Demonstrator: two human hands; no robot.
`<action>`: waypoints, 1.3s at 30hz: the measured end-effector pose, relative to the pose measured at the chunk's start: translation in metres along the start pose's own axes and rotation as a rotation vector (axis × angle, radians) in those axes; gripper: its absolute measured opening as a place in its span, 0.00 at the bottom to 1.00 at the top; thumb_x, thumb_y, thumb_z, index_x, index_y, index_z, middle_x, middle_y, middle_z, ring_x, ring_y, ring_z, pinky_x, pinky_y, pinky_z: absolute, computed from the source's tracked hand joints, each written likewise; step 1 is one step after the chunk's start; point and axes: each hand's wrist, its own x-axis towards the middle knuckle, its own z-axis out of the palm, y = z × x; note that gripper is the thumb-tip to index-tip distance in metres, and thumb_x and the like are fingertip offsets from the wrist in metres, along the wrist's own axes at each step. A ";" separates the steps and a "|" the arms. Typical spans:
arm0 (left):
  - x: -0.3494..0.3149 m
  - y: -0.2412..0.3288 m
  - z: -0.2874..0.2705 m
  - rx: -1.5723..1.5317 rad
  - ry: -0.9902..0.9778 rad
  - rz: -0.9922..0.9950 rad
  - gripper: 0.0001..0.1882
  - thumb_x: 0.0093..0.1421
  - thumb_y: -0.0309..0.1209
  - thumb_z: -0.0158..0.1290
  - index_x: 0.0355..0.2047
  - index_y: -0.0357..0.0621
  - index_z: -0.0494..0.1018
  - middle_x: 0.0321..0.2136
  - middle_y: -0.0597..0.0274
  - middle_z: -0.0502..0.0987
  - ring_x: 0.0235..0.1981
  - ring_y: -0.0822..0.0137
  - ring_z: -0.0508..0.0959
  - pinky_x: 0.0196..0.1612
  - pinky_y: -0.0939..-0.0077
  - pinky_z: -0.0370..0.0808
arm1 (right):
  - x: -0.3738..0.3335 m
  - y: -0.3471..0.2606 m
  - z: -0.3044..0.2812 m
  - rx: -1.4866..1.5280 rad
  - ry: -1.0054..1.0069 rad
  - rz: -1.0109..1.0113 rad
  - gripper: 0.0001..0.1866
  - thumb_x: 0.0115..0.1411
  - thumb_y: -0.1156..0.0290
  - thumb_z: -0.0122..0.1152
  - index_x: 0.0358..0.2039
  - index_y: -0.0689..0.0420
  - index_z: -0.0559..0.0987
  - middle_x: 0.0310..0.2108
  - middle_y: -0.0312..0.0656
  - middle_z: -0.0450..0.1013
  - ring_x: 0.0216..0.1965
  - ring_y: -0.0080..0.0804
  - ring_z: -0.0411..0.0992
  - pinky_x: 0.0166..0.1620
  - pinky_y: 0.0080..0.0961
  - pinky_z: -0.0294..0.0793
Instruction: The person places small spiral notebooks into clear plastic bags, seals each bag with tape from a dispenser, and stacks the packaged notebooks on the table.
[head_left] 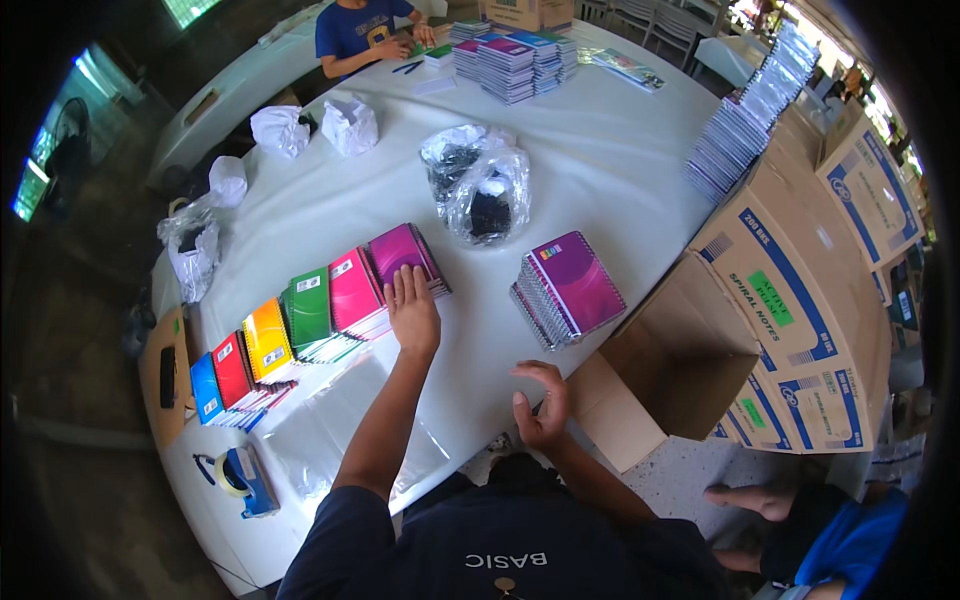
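Observation:
My left hand [412, 312] lies with fingers stretched out against the near edge of a stack of purple spiral notebooks [402, 252]; it grips nothing. This stack ends a slanting row with pink [352, 285], green [309, 305], yellow [267, 338], red [231, 365] and blue [207, 388] notebook stacks. Over the table's near edge, my right hand [545, 408] is empty, its fingers curved and thumb apart. Beyond it stands a separate stack of purple spiral notebooks [575, 280], not touched by either hand.
Clear plastic sheets [345, 440] and a blue tape dispenser [248, 482] lie at the near left. Plastic bundles [480, 190] sit mid-table. An open carton [650, 385] adjoins the right edge, near stacked cartons [790, 270]. Across the table, a person [362, 38] sits beside more notebooks [510, 65].

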 end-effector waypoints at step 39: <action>0.023 0.007 -0.193 -0.593 -0.531 0.544 0.05 0.47 0.22 0.56 0.27 0.43 0.76 0.18 0.58 0.73 0.20 0.63 0.76 0.26 0.72 0.72 | 0.070 -0.019 0.017 -0.467 -0.339 -0.063 0.36 0.47 0.64 0.70 0.55 0.60 0.66 0.48 0.54 0.69 0.53 0.45 0.65 0.53 0.36 0.64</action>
